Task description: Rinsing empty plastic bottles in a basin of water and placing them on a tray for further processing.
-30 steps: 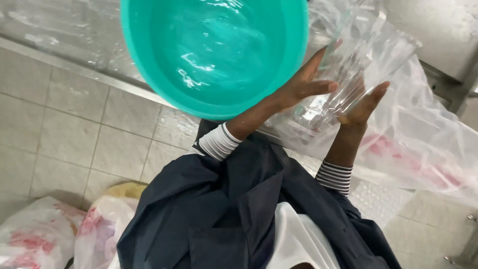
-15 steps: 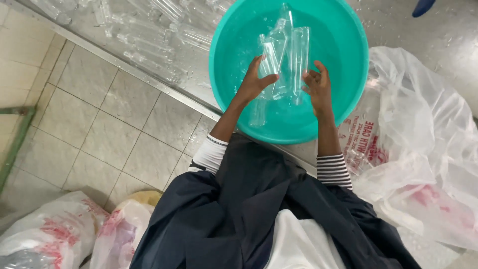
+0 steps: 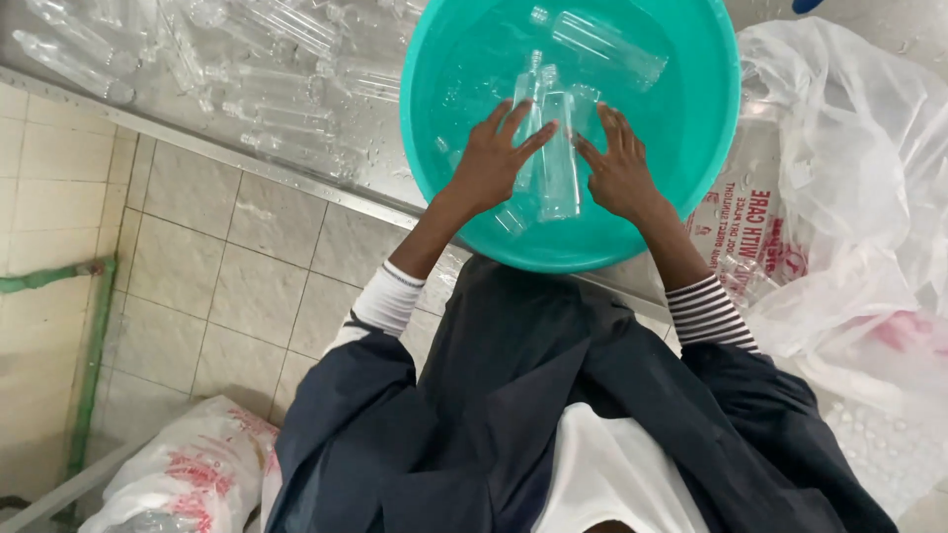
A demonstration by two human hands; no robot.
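Inside the round turquoise plastic basin [image 3: 691, 148], left hand [image 3: 489, 163] and right hand [image 3: 620, 173], fingers spread, press seemingly against clear plastic bottles [image 3: 558, 148].

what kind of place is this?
Probably a small bottle-washing or packing workspace, not a home kitchen. Both hands, left hand and right hand, handle clear bottles in a teal basin; more bottles cover the metal counter, with plastic sacks on the tiled floor.

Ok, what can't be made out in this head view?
- Palms of left hand and right hand: turned away, so contact with the clear bottles is unclear.
- Teal basin: top rim cut off.
- Water level: too transparent.
- Clear bag contents: blurred by plastic.
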